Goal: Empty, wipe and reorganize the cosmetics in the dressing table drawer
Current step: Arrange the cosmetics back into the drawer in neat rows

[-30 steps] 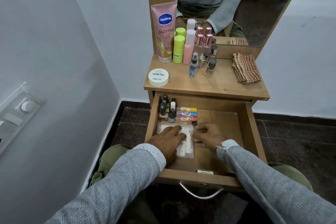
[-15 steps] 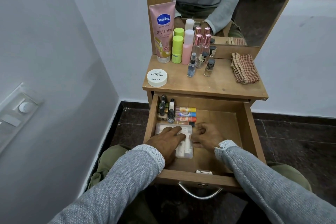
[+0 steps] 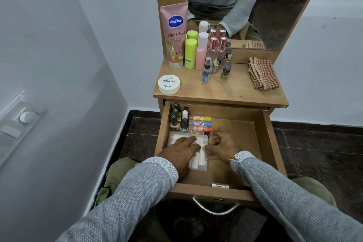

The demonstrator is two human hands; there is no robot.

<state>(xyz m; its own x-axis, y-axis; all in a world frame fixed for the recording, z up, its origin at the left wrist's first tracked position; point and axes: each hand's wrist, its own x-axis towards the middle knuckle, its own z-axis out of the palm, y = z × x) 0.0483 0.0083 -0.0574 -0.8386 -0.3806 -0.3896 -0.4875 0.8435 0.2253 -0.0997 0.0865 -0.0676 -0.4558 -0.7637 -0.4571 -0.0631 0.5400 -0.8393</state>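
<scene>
Drawer (image 3: 263, 135) open under wooden tabletop (image 3: 225, 92)

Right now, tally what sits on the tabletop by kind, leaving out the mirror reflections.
Pink tube: 1
Green stick: 1
Pink bottle: 1
Rose-capped spray bottles: 2
Small dark-capped bottles: 4
White jar: 1
Checked cloth: 1
Total: 11

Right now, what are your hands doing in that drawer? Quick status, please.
Left hand flat on the clear plastic case, open. Right hand curled at the case's right edge, grip unclear. Lip balm sticks crowd the case's far side; drawer open.
</scene>
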